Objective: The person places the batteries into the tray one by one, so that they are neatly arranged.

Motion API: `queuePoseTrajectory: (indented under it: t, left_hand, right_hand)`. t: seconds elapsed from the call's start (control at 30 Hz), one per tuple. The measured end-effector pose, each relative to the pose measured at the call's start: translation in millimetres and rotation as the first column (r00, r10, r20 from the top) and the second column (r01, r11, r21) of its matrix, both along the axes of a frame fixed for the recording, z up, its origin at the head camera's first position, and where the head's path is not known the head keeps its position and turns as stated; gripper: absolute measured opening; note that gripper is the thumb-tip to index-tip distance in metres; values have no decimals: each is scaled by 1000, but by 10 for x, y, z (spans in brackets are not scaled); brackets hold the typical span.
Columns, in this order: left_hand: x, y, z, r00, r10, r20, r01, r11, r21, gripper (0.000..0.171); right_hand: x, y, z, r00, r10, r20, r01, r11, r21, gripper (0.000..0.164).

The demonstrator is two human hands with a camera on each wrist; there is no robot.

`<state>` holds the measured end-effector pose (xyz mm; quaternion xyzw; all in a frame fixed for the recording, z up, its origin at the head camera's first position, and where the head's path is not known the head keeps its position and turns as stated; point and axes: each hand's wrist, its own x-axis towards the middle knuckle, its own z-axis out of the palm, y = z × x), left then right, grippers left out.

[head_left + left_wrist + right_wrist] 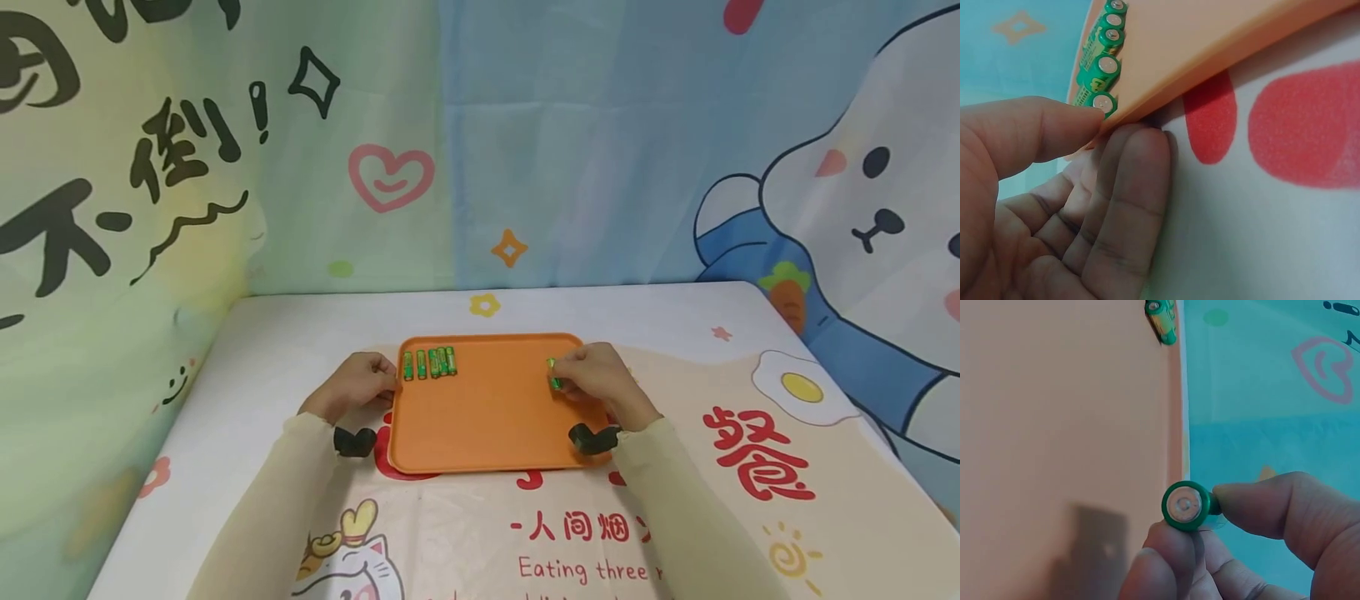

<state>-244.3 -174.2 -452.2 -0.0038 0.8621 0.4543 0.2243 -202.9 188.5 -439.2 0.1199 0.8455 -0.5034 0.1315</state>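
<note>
Here, a printed curtain (570, 150) is seen behind a white table (675, 321), on which an orange tray (487, 425) is set. The tray's left edge is pinched by the left hand (358, 385), its thumb at the rim. By the right hand (600, 375), fingers and thumb are drawn narrow around a green battery (1185, 505), held over the tray's right side. Five similar batteries (434, 363) are lined up in the far left corner.
</note>
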Motion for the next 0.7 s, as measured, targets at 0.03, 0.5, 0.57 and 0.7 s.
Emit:
queuePoseTrajectory:
  t: [0.03, 0.5, 0.57, 0.7]
  left_hand:
    - [-3, -6, -1, 1000, 0, 2, 0, 1000, 0, 18]
    - [-25, -20, -7, 1000, -18, 3, 18, 1000, -8, 15]
    - [-30, -25, -5, 1000, -19, -1, 19, 1000, -3, 14]
    - [-35, -41, -4, 1000, -16, 8, 16, 1000, 5, 14]
  right_hand:
    - [-29, -37, -7, 1000, 6, -3, -6, 1000, -1, 19]
    - [-300, -499, -67, 996, 83, -32, -86, 992, -95, 22]
    - [-336, -567, -73, 995, 92, -32, -94, 990, -108, 29]
    - [-412, -698, -81, 994, 104, -29, -107, 986, -130, 25]
